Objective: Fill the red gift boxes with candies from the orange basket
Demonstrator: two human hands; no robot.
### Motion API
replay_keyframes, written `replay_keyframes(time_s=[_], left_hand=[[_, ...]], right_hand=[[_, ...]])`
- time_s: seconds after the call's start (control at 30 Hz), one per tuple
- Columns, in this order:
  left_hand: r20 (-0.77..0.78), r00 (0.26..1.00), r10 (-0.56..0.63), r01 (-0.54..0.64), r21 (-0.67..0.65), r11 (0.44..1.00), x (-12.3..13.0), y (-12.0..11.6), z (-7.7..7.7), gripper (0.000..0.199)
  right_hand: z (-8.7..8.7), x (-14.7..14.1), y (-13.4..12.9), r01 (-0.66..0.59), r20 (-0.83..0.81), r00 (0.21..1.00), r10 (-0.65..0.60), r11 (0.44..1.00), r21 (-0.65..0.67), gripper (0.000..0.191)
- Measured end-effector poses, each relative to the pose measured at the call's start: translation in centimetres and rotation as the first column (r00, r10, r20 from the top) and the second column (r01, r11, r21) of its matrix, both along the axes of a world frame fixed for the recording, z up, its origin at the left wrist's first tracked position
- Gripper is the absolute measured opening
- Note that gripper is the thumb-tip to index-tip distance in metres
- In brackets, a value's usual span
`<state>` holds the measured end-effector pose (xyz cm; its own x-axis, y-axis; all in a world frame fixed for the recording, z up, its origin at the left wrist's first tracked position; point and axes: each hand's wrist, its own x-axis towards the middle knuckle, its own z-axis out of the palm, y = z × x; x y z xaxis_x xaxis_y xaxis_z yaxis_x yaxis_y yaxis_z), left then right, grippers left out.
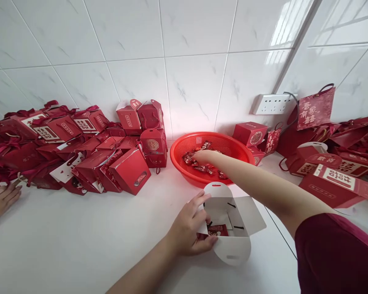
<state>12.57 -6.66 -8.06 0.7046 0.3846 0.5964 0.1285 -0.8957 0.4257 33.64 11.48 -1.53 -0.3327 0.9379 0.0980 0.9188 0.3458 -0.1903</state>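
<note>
An open box [225, 220], white inside with its flaps spread, lies on the white counter; a few red packets [218, 230] rest in it. My left hand [191, 224] grips the box's left side, thumb at the near edge and fingers over the left flap. Beyond the box is a red perforated plastic basket [239, 153] with several small red-wrapped sweets [202, 167]. My right hand [204, 157] reaches down into the basket among the sweets; its fingertips are hidden, so what they hold, if anything, does not show.
Many red gift boxes [130, 171] are stacked at the left. More red boxes and bags [334, 183] stand at the right, near a white power strip [271, 104] on the tiled wall. Another person's hand [1, 200] rests at the far left edge.
</note>
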Motion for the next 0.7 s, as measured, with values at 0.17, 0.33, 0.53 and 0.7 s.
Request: replay_keyframes(time_s=[0.17,0.33,0.53,0.7], left_hand=[[-0.001,1.0,-0.007,0.007,-0.006,1.0,0.1,0.0,0.0,0.031],[-0.001,1.0,-0.013,0.013,-0.007,1.0,0.2,0.0,0.3,0.028],[-0.042,0.999,0.005,-0.006,-0.021,1.0,0.1,0.0,0.7,0.025],[-0.06,0.998,0.038,-0.036,0.024,0.999,0.3,-0.3,1.2,0.017]], right_hand=[[0.0,-0.1,0.1,-0.01,0.236,0.97,0.067,0.972,-0.236,0.031],[1.2,0.4,-1.2,-0.014,0.277,0.956,0.099,0.955,-0.295,0.027],[3.8,2.3,-7.9,-0.022,0.09,0.996,0.024,0.999,-0.025,0.034],[4.4,4.3,-17.3,0.055,-0.383,0.918,0.108,0.919,0.391,0.021]])
